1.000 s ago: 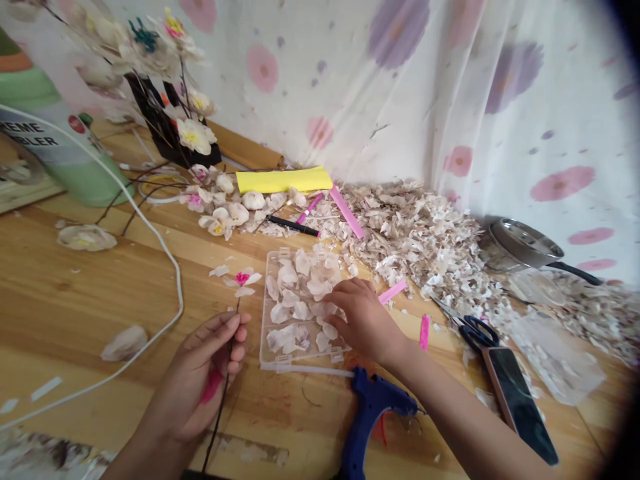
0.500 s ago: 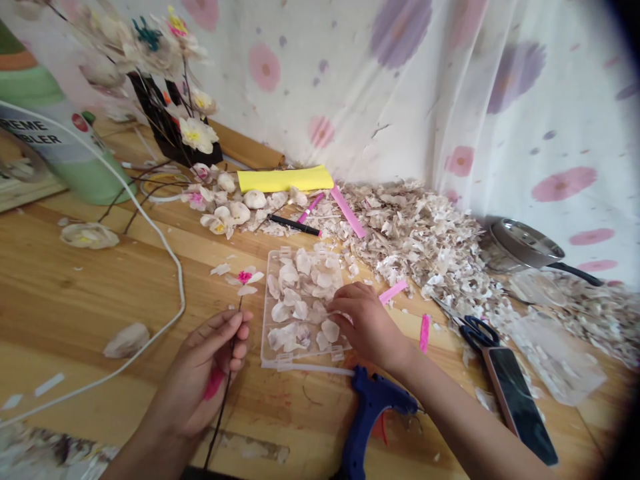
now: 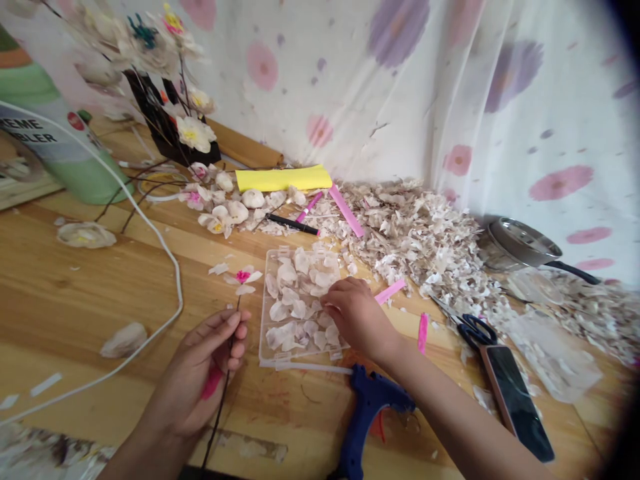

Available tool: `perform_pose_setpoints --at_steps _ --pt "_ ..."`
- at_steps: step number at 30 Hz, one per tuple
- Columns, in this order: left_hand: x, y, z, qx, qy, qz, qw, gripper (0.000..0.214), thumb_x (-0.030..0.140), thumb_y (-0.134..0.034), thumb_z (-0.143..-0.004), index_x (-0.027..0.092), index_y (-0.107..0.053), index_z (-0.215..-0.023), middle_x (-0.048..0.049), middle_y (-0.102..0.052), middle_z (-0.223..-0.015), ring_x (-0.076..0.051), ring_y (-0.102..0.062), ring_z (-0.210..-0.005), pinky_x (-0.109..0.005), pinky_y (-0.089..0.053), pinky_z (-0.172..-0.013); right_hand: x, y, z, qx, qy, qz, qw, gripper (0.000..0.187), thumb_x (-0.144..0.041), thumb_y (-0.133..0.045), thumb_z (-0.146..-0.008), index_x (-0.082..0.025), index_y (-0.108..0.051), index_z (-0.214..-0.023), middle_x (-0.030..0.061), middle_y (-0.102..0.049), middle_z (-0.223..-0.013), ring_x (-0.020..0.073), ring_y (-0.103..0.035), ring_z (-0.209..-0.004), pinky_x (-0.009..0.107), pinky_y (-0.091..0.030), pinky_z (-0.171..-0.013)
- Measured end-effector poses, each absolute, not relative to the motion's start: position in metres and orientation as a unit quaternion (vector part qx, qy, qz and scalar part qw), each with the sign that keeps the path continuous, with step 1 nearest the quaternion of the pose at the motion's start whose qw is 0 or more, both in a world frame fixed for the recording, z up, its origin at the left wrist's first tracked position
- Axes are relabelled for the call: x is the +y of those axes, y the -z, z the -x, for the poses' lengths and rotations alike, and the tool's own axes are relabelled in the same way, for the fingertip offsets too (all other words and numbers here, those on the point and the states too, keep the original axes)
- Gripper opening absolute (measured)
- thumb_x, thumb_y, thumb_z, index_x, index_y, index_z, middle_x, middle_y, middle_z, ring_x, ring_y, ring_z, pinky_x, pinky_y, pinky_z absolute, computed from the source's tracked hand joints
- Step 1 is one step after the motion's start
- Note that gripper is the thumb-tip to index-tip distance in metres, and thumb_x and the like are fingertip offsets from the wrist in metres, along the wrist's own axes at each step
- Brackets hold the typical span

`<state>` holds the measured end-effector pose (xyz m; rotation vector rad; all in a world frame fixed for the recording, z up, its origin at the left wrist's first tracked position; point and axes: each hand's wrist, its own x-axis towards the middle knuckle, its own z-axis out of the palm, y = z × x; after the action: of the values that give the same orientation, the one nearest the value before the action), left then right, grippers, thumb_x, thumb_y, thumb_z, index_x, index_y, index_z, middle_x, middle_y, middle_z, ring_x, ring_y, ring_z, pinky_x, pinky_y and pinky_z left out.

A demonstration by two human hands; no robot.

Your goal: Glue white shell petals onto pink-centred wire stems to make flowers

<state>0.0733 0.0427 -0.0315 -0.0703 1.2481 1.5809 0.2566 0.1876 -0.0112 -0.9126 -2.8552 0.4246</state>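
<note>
My left hand [image 3: 205,367] is closed round the dark thin stem [image 3: 220,413] of a small flower [image 3: 243,277] with a pink centre and a few pale petals, which stands above my fingertips. A bright pink piece [image 3: 212,384] shows in the palm of that hand. My right hand [image 3: 357,313] reaches over the right side of a clear plastic box [image 3: 262,333] with whitish petals [image 3: 289,297] in it. Its fingers are bent down together among the petals, and what lies between the fingertips is hidden. A blue glue gun [image 3: 361,413] lies just below the box.
A large heap of petal scraps [image 3: 425,227] spreads along the curtain. Scissors [image 3: 473,330], a phone [image 3: 517,400] and a pan [image 3: 525,243] lie right. A white cable [image 3: 175,280] crosses the left side, near a green bottle [image 3: 100,177] and finished flowers [image 3: 197,133].
My right hand has shifted slightly left over the petals in the box, its fingers still bent. The left hand keeps its hold on the stem. The whole view has moved slightly.
</note>
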Motion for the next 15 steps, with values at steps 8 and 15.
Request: perform_pose_setpoints --at_steps 8,15 --pt "0.041 0.034 -0.073 0.522 -0.662 0.022 0.538 0.014 0.012 -0.077 -0.064 0.011 -0.074 -0.078 0.0016 -0.058 -0.063 -0.003 -0.049 -0.045 -0.009 -0.040 -0.034 0.194 0.014 -0.245 -0.957 -0.116 0.264 0.010 0.021 -0.002 -0.058 -0.083 -0.019 -0.070 -0.081 0.0047 -0.065 -0.082 0.0203 -0.053 -0.085 0.031 -0.034 -0.078" --pt "0.041 0.030 -0.073 0.524 -0.658 0.026 0.540 0.010 0.008 -0.073 -0.067 0.011 -0.074 -0.077 0.0017 -0.058 -0.062 -0.003 -0.049 -0.043 -0.008 -0.040 -0.034 0.197 0.013 -0.240 -0.961 -0.120 0.247 0.018 0.022 -0.001 -0.058 -0.080 -0.018 -0.069 -0.073 0.0053 -0.064 -0.077 0.0209 -0.052 -0.081 0.032 -0.036 -0.075"
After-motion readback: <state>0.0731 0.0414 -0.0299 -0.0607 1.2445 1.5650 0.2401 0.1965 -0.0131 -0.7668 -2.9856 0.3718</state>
